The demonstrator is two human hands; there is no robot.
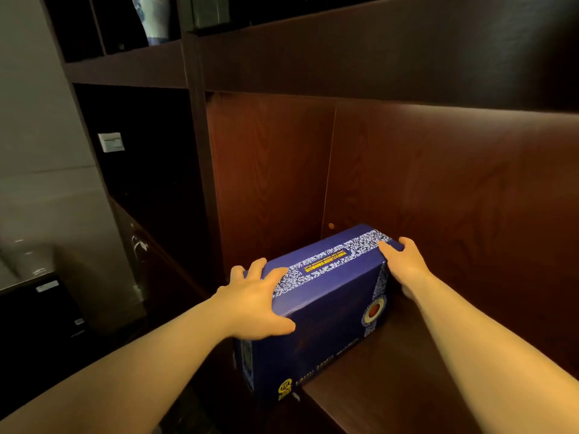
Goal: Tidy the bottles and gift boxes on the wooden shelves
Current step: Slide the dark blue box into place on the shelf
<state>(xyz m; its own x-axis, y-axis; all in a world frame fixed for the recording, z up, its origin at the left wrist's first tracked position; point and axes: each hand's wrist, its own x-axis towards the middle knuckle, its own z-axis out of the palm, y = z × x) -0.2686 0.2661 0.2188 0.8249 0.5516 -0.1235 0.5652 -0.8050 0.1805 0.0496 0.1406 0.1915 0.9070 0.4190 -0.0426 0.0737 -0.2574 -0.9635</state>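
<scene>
A dark blue gift box [329, 311] with a white-and-blue patterned band and yellow lettering along its top stands in a reddish wooden shelf compartment [438, 189]. Its near end juts slightly over the shelf's front edge. My left hand [255, 300] grips the box's near left top corner, fingers spread over the top. My right hand [404, 264] holds the far right end, thumb on the top edge and fingers down the side. A blue-and-white porcelain bottle [152, 18] stands on a higher shelf at the upper left.
A dark shelf board [376, 61] runs above the compartment. To the left is a dark open compartment [150, 170] with a white wall switch [110, 141] seen behind it. A black box [40, 311] sits low at the left, beside a pale wall.
</scene>
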